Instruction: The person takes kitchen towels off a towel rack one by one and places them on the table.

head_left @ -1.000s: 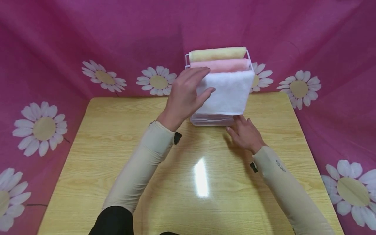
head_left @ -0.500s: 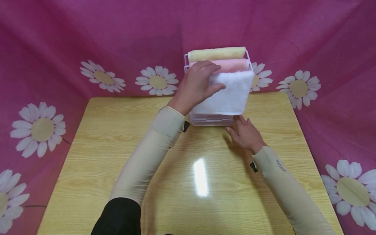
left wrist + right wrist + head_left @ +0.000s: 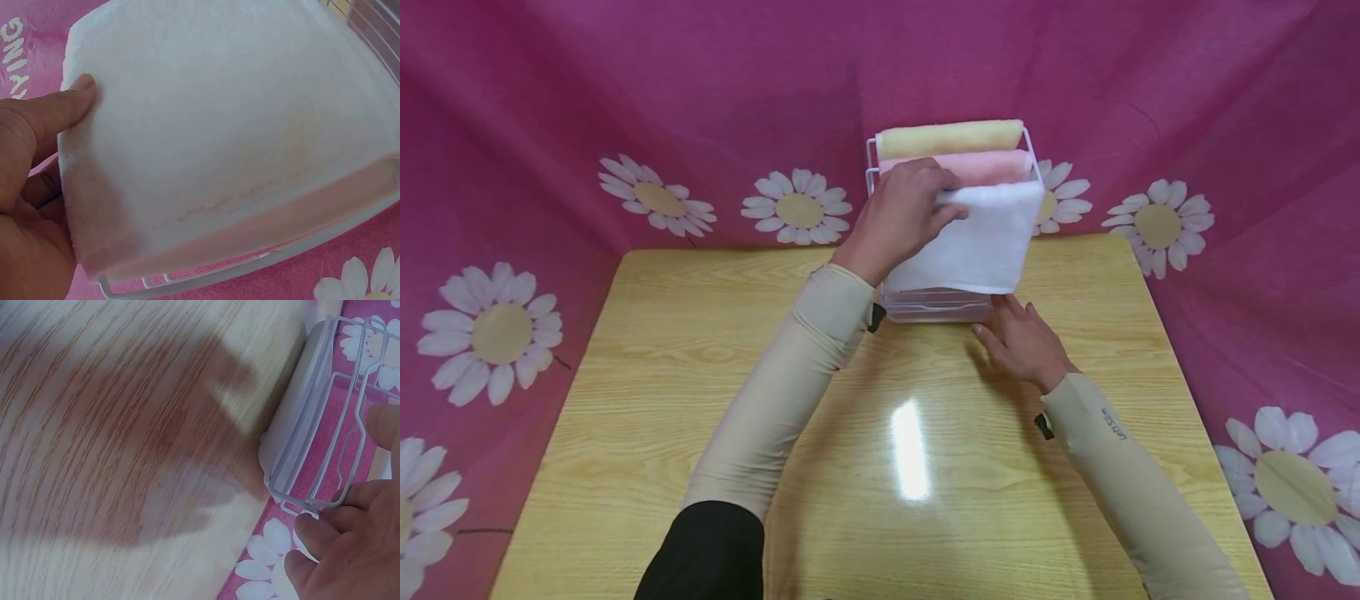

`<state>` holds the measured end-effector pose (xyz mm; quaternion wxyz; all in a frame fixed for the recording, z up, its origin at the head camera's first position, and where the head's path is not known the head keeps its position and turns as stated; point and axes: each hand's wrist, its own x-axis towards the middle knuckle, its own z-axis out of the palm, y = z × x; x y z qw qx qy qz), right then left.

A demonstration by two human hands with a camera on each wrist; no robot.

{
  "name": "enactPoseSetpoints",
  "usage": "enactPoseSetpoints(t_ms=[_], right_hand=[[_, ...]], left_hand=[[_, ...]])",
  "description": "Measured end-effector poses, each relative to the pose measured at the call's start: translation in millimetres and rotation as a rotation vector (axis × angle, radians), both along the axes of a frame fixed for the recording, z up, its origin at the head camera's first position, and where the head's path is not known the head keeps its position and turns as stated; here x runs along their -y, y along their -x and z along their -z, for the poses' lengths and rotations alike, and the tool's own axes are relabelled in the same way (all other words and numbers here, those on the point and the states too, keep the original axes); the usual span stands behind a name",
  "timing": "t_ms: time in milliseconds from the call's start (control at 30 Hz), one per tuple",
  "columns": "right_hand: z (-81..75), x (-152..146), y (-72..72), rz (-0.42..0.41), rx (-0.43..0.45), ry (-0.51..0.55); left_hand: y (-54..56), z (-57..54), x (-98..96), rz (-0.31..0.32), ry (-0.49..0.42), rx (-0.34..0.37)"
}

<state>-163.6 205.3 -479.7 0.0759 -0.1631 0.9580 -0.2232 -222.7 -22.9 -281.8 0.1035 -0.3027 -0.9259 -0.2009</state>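
Hanging, edge in left hand (image 3: 897, 215): towel (image 3: 988, 242)

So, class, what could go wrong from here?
The left grip pinches the edge of the white rectangular cloth towel and might drag it crooked. The pink oblong cloth towel just behind could be knocked askew. The right grip, at a lower corner of the white wire rack, might shift it.
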Motion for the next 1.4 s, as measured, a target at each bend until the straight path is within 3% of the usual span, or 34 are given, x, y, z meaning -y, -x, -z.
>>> enactPoseSetpoints(t_ms=[700,1033,1400], right_hand=[[-0.4,2,-1.9,-0.001,-0.03,0.045],[0.0,1,-0.1,-0.003,-0.028,0.019],[-0.6,1,-2.4,0.0,-0.007,-0.032]], left_hand=[[5.0,-8.5,3.7,0.067,-0.101,-0.003],[5.7,-30.0,4.0,0.014,-0.097,-0.004],[1.0,-56.3,9.1,0.003,-0.118,-0.066]])
